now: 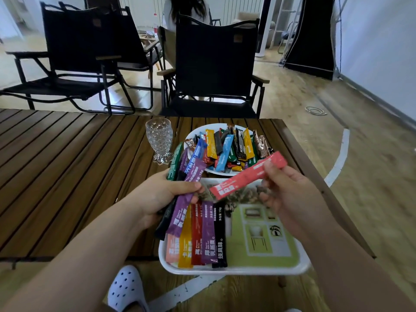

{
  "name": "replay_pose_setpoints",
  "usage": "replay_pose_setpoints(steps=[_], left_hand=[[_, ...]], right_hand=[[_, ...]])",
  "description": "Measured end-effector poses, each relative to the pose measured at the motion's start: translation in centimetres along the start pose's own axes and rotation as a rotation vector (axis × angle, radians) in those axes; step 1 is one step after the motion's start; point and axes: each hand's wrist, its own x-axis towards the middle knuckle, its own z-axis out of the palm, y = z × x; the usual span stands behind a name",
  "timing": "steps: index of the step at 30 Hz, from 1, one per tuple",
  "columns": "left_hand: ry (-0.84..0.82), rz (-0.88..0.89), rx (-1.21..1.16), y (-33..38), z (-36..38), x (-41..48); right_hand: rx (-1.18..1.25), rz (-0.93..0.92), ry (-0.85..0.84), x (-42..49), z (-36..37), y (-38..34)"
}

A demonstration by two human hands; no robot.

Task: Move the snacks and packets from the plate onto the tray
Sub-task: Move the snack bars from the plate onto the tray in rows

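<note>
Above the tray (pixel 258 270), the right hand (pixel 290 194) is pinching a red packet (pixel 243 176) by its far end, its length slanting down toward the left hand (pixel 157 197), whose fingers (pixel 188 187) are clutching a packet bundle (pixel 192 168).

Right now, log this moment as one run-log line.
left hand: grips packet bundle | right hand: pinches red packet above tray | packet row: on tray | plate: heaped

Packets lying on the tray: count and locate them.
5, side by side along the tray's left end: salmon, yellow, red, purple, black. The bundle in the left hand may hide more. The right hand holds a coral one.
</note>
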Motion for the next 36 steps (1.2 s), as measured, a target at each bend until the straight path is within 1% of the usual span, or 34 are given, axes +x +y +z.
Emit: replay_pose_setpoints(steps=[1, 2, 3, 5, 6, 7, 8, 11, 13, 15, 18, 21, 22, 25, 26, 30, 33, 34, 36], left_hand=[[0.012, 0.005, -0.024, 0.0, -0.1, 0.1], [0.024, 0.010, -0.047, 0.0, -0.1, 0.1], [0.035, 0.013, -0.068, 0.0, -0.2, 0.1], [0.046, 0.012, -0.111, 0.0, -0.4, 0.2], [0.050, 0.009, -0.126, 0.0, -0.5, 0.3], [0.055, 0.005, -0.135, -0.1, -0.5, 0.3], [0.062, 0.002, -0.137, 0.0, -0.5, 0.3], [0.066, 0.003, -0.138, 0.1, -0.3, 0.2], [0.068, 0.005, -0.136, 0.1, -0.3, 0.0], [0.069, -0.002, -0.136, 0.2, -0.3, 0.0], [0.076, -0.008, -0.134, 0.2, -0.1, -0.1], [0.071, -0.019, -0.120, 0.3, -0.2, -0.2], [0.070, -0.022, -0.114, 0.3, -0.3, -0.3], [0.073, -0.021, -0.106, 0.4, -0.5, -0.3], [0.076, -0.019, -0.108, 0.4, -0.5, -0.3], [0.080, -0.027, -0.129, 0.3, -0.5, -0.1], [0.080, -0.028, -0.124, 0.2, -0.6, 0.0], [0.078, -0.028, -0.116, 0.2, -0.6, 0.0], [0.072, -0.029, -0.107, 0.3, -0.6, -0.2]], right_hand=[[-0.037, -0.039, 0.034, 0.0, -0.2, -0.3], [-0.137, -0.091, 0.072, 0.0, -0.5, -0.5], [-0.289, -0.164, 0.111, -0.1, -0.8, -0.6], [-0.620, -0.382, 0.161, -0.1, -0.9, -0.7], [-0.712, -0.478, 0.143, -0.2, -0.7, -0.7], [-0.751, -0.523, 0.107, -0.3, -0.4, -0.7], [-0.763, -0.519, 0.062, -0.3, -0.2, -0.7], [-0.807, -0.382, -0.050, -0.2, 0.1, -0.3], [-0.813, -0.335, -0.088, -0.1, 0.1, 0.2], [-0.799, -0.281, -0.090, 0.2, 0.1, 0.5], [-0.851, -0.101, -0.096, 0.9, 0.0, 1.6], [-0.746, 0.068, -0.117, 1.4, 0.2, 2.6], [-0.760, 0.110, -0.125, 1.5, 0.1, 2.9], [-0.931, 0.239, -0.146, 1.7, -0.2, 3.6], [-0.947, 0.272, -0.135, 1.8, -0.3, 3.9], [-0.932, 0.320, -0.083, 1.8, -0.3, 4.7], [-0.905, 0.342, -0.099, 1.8, 0.2, 4.7], [-0.917, 0.352, -0.103, 1.7, 0.3, 4.7], [-1.032, 0.356, -0.103, 1.7, 0.2, 4.7]])
